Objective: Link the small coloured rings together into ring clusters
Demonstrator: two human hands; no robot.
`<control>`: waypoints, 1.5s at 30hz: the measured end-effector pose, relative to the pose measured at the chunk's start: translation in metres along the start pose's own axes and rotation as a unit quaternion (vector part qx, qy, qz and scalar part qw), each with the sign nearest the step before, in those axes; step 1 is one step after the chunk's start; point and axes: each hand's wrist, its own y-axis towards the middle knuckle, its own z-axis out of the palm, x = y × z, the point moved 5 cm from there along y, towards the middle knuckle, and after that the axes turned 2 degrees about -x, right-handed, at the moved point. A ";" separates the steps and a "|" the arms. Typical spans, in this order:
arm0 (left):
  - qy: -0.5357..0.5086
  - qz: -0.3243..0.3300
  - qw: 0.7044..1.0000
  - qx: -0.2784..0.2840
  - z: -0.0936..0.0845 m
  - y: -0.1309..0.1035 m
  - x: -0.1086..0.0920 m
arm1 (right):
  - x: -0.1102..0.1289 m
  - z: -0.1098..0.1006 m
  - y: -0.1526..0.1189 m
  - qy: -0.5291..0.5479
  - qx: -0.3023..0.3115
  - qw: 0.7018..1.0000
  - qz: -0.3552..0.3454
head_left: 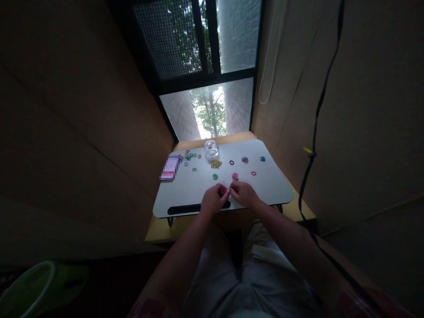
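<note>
Above the front edge of a white lap table, my left hand (pixel 214 197) and my right hand (pixel 244 193) meet with fingers pinched together. A tiny reddish bit shows at the fingertips, too small to name. Just beyond my right hand lies a bunch of pink elastic bands (pixel 235 176). A green bunch (pixel 215 176) sits to its left, and a loose red band (pixel 253 173) to its right. Farther back are a yellow bunch (pixel 216 164), a dark band (pixel 232 162), a purple bunch (pixel 245 159) and a teal bunch (pixel 263 158).
A clear plastic jar (pixel 211 151) stands at the back of the white lap table (pixel 185 191). Mixed loose bands (pixel 190 156) lie at the left, near a blurred phone-like slab (pixel 170 168). A dark cord (pixel 319 106) hangs at the right. A green basket (pixel 43 287) is lower left.
</note>
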 end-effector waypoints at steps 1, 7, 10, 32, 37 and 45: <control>0.001 0.000 1.000 0.002 0.000 0.000 0.000 | 0.000 0.000 0.000 0.001 0.001 1.000 0.000; 0.008 0.002 1.000 -0.003 0.001 0.001 0.002 | 0.001 -0.002 0.001 0.000 0.002 1.000 -0.003; 0.007 -0.004 1.000 -0.004 0.002 0.001 0.005 | 0.001 -0.001 0.002 0.005 0.000 1.000 -0.004; -0.035 -0.002 0.999 -0.001 0.002 0.005 0.011 | 0.000 0.001 0.002 0.013 -0.013 1.000 -0.025; -0.030 -0.014 0.999 0.002 0.002 0.004 0.011 | -0.002 0.001 0.002 0.013 -0.017 1.000 -0.019; -0.049 0.000 0.999 0.005 0.000 0.003 0.002 | -0.005 0.004 0.002 -0.020 -0.007 1.000 -0.018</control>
